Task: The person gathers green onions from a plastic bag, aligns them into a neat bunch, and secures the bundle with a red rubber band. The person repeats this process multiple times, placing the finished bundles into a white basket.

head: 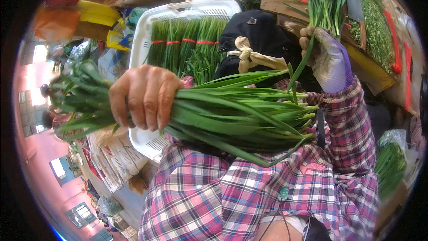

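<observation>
My bare left hand (145, 97) is closed around a thick bunch of flat green leaves, like garlic chives (234, 117), held sideways before my chest. Its pale cut ends point right. A purple and white glove, soiled at the fingers, covers my right hand (316, 45), which pinches one long green leaf (302, 65) that hangs down to the bunch's stem end. Just beyond the glove lies another bunch of thin green stalks (322, 0); whether the glove touches it, I cannot tell.
A white plastic basket (138, 45) holds several bunches with red bands (189, 40). On the right are a cleaver (355, 6), chopped greens (374, 30), red strips (407, 73) and bagged greens (389, 167). Black fabric with a tied beige strip (245, 53) lies beside the basket.
</observation>
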`<state>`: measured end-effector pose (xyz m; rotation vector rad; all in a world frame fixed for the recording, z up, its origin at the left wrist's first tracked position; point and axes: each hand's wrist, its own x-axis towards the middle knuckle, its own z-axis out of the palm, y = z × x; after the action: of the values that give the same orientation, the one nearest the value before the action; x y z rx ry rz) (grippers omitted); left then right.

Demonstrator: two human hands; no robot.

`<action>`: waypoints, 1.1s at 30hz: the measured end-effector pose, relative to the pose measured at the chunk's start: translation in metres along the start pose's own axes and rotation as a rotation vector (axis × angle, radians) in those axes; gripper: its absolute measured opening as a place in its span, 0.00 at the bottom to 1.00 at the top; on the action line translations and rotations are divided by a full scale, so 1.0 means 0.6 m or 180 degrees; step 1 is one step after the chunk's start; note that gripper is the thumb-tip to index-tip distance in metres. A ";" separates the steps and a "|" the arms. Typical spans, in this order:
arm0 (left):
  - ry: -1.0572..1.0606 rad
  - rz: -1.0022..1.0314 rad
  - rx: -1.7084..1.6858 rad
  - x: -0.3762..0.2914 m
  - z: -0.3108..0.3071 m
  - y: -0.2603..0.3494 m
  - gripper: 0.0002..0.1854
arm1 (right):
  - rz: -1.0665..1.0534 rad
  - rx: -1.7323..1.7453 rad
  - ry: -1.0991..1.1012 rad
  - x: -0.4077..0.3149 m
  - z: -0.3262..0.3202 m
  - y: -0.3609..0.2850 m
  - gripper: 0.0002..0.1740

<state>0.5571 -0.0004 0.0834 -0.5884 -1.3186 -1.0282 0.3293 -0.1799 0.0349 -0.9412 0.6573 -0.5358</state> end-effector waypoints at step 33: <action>-0.1009 -0.0492 -0.0099 0.071 0.047 -0.031 0.14 | 0.0024 -0.1694 0.1186 -0.068 -0.170 0.093 0.09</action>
<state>0.5242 0.0032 0.1266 -0.7020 -1.6491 -1.1143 0.2357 -0.1818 -0.0452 -1.3492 1.1753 -0.5452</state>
